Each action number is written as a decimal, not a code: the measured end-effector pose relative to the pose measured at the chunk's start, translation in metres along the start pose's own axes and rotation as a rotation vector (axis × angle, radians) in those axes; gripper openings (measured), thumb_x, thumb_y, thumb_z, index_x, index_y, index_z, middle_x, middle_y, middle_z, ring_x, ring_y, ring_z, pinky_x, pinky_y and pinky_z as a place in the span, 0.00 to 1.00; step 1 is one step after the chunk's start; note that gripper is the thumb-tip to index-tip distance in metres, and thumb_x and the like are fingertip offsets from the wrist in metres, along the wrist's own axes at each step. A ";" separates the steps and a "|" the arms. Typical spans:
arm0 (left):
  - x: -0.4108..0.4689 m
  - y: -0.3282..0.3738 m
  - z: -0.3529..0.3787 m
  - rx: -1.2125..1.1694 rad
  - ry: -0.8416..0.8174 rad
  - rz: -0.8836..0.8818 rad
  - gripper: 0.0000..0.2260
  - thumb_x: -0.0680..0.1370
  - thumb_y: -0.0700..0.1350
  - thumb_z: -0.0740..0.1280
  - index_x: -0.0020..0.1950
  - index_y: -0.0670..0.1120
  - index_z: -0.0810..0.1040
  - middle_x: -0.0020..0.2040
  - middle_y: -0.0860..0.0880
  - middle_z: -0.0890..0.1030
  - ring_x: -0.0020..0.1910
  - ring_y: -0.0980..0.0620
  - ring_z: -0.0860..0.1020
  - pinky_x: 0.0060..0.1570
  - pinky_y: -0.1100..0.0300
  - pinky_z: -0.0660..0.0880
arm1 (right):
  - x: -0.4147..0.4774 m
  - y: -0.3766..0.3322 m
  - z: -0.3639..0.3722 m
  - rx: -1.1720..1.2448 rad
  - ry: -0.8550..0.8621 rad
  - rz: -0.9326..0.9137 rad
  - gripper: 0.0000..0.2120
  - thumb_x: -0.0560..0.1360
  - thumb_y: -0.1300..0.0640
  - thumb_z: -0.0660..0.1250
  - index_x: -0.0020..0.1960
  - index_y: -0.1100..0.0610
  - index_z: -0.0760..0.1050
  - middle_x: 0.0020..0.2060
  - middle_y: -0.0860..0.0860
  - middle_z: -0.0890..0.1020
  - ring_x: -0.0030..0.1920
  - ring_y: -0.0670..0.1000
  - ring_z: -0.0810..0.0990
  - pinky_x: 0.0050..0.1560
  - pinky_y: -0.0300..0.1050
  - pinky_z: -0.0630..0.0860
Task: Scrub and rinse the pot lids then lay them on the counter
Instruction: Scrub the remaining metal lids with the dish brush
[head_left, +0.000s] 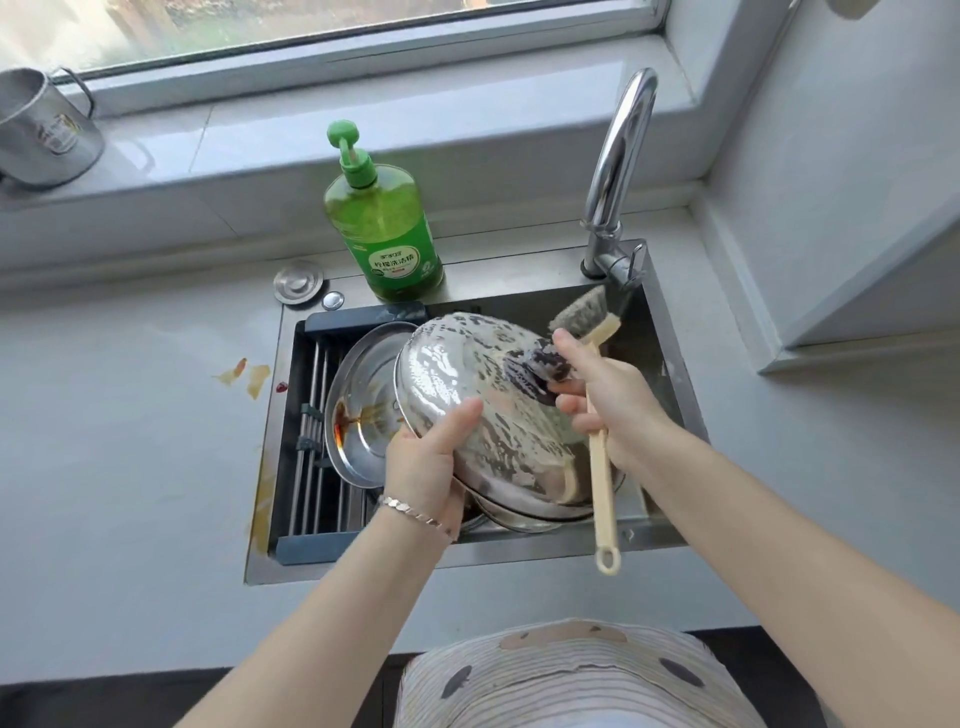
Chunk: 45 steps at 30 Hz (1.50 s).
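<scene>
- Pale grey stone counter (130, 467) ran around everything; orange-brown spill marks (249, 374) sat on it just left of the sink.
- Rectangular stainless-steel sink (519, 558) was set into the counter, with a blue-framed bar rack (317, 467) across its left part.
- Round stainless-steel soapy lid (467, 374) was held tilted over the sink, foam all over the upper face, dark knob (535, 371) toward the right.
- Round steel brown-stained lid (358, 395) leaned in the sink behind and left of the soapy lid, partly over the rack.
- More steel rims lay under the soapy lid; couldn't tell what they were.
- Curved chrome faucet (621, 156) stood at the sink's back right corner.
- Green plastic pump bottle (384, 228) stood upright on the sink's back ledge.
- Dented metal mug (41, 130) sat on the windowsill, far left.
- Cream plastic long-handled brush (601, 483) had its bristles up, near the faucet base.
- My left hand (426, 462) gripped the soapy lid's lower-left rim, thumb on the foam.
- My right hand (602, 395) was curled round the brush handle, fingers against the knob.
- Round steel drain plug (298, 281) lay on the ledge left of the bottle.
</scene>
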<state>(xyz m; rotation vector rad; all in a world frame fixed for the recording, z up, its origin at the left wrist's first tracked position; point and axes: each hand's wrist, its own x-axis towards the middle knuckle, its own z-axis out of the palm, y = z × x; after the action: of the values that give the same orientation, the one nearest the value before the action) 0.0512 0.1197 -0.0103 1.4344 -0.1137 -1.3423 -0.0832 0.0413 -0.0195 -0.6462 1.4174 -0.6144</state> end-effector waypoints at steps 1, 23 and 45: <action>0.002 0.003 0.000 -0.011 0.014 -0.011 0.16 0.71 0.35 0.68 0.59 0.35 0.76 0.52 0.37 0.81 0.51 0.40 0.81 0.50 0.45 0.79 | -0.004 -0.002 -0.002 -0.079 -0.035 -0.006 0.19 0.75 0.40 0.62 0.50 0.56 0.74 0.40 0.52 0.80 0.30 0.45 0.72 0.19 0.33 0.62; 0.001 0.027 0.005 0.146 0.104 0.220 0.06 0.68 0.38 0.75 0.43 0.44 0.81 0.46 0.39 0.83 0.50 0.35 0.80 0.51 0.40 0.77 | -0.050 0.042 -0.030 -0.691 -0.169 -0.452 0.20 0.80 0.56 0.57 0.59 0.30 0.67 0.56 0.46 0.81 0.57 0.53 0.77 0.60 0.52 0.72; 0.003 0.055 0.017 -0.011 0.355 0.322 0.09 0.69 0.39 0.73 0.36 0.45 0.74 0.29 0.50 0.78 0.25 0.53 0.79 0.28 0.62 0.76 | -0.055 0.044 -0.014 -0.812 -0.157 -0.573 0.21 0.80 0.56 0.55 0.65 0.32 0.66 0.27 0.46 0.71 0.27 0.45 0.64 0.33 0.42 0.64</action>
<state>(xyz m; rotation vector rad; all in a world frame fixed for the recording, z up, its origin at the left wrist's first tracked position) 0.0706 0.0859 0.0317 1.5481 -0.0981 -0.8138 -0.1005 0.1109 -0.0138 -1.7441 1.3064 -0.3869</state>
